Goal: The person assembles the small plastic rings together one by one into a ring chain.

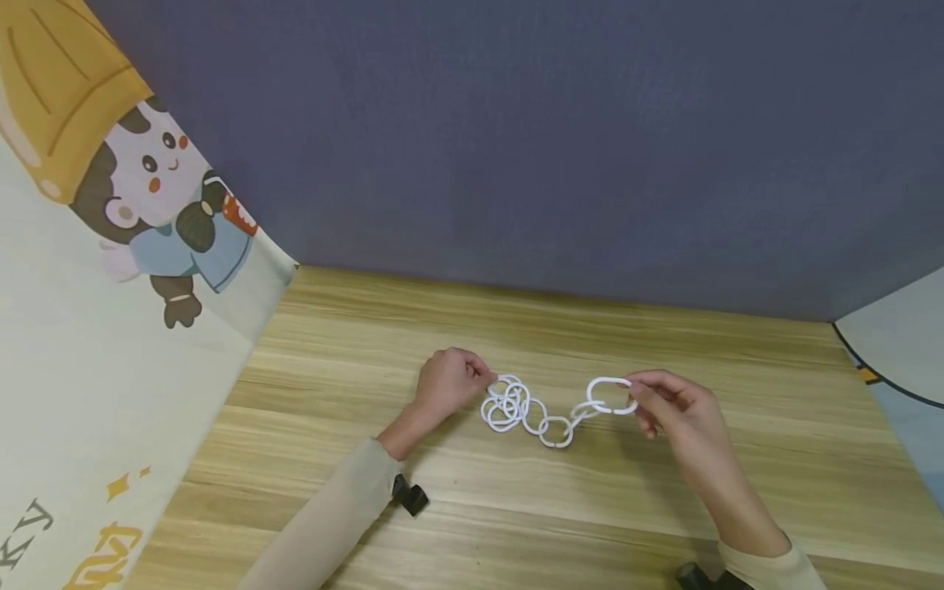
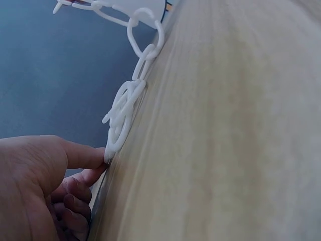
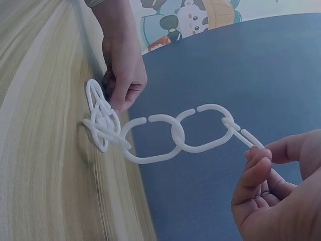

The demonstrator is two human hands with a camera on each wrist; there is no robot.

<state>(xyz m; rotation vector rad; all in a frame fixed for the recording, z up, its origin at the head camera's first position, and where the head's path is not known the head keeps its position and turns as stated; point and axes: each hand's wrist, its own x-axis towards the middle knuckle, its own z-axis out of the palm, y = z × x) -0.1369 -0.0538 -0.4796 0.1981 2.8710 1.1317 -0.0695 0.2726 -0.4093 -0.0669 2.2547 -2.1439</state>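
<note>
A chain of white plastic oval links [image 1: 556, 432] stretches between the two hands, each link with a small gap in its side. My left hand [image 1: 451, 383] pinches a link at the left end, between thumb and forefinger, where several links lie bunched in a pile [image 2: 120, 113] on the wood. On the other side my right hand [image 1: 682, 414] pinches the end link [image 1: 610, 380] between thumb and fingertips, raised above the tabletop. From there the chain slopes down to the pile. In the right wrist view, two links [image 3: 153, 159] hang open-sided between the pile and the right hand [image 3: 281, 183].
The wood-grain tabletop [image 1: 472, 508] meets a dark blue panel [image 1: 546, 147] at the back. A pale panel with a cartoon figure [image 1: 177, 205] borders the left side, and another pale panel [image 1: 907, 328] the right. Black straps [image 1: 410, 495] sit at the wrists.
</note>
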